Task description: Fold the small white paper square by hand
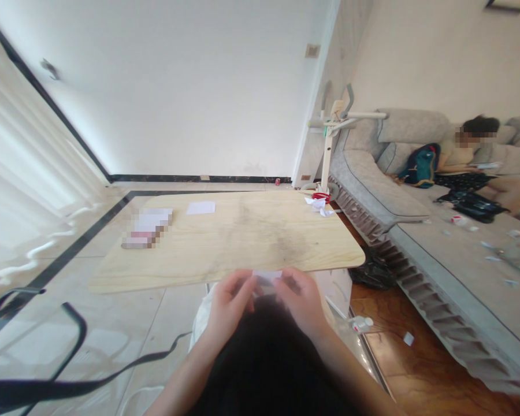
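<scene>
A small folded piece of white paper (267, 275) is stretched between my two hands, just off the near edge of the table. My left hand (234, 294) pinches its left end between thumb and fingers. At its right end, my right hand (301, 294) grips it the same way. The fingertips partly hide the paper's lower side. On the table lie a flat white sheet (201, 207) and, at the far right corner, some crumpled or folded white paper (318, 205) beside a red item (321, 197).
The pale wooden table (190, 248) spans the front. A pixelated block-shaped item (149, 228) lies on its left. To the right, a person (468, 156) sits on a grey sofa (416, 202) near a backpack (423, 164). A white bottle (361, 324) and a black bag (372, 270) are below.
</scene>
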Action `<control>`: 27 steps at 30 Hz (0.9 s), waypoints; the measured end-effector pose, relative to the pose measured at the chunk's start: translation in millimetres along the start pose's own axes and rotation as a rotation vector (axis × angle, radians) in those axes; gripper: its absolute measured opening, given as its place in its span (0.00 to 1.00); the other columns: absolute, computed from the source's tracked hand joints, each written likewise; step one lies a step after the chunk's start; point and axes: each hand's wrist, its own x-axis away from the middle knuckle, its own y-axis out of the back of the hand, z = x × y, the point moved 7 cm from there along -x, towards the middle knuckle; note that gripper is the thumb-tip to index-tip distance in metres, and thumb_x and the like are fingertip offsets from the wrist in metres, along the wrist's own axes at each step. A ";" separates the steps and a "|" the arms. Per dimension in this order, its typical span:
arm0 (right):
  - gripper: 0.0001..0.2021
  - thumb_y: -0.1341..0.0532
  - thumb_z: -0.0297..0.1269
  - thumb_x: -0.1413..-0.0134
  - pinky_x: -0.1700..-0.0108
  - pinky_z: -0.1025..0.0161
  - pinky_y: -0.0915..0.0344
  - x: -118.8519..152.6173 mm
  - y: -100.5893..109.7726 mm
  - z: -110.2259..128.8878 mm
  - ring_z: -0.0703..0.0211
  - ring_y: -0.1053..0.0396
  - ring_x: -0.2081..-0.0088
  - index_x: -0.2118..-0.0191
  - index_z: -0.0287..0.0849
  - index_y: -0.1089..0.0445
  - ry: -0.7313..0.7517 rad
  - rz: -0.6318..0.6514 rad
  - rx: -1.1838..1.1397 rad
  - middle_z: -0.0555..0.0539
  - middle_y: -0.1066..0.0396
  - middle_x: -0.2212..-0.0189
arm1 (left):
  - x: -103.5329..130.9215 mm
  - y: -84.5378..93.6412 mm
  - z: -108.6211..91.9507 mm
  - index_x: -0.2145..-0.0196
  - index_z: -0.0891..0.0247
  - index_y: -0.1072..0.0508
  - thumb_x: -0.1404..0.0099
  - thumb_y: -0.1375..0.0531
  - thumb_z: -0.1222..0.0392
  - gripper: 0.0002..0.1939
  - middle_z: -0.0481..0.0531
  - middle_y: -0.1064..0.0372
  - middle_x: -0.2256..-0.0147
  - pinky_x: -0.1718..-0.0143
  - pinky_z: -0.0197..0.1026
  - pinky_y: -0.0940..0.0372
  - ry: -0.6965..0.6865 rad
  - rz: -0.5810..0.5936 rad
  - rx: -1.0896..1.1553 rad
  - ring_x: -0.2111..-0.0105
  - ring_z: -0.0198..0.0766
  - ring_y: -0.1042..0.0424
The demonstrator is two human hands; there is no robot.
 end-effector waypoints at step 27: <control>0.08 0.32 0.33 0.52 0.63 0.61 0.28 7.6 2.3 1.0 0.57 0.26 0.66 0.63 0.45 0.26 0.113 -0.044 -0.202 0.48 0.24 0.67 | 5.9 4.3 -8.5 0.76 0.64 0.25 0.39 0.37 0.58 0.10 0.52 0.24 0.68 0.70 0.37 0.31 -0.168 -0.035 -0.016 0.73 0.35 0.26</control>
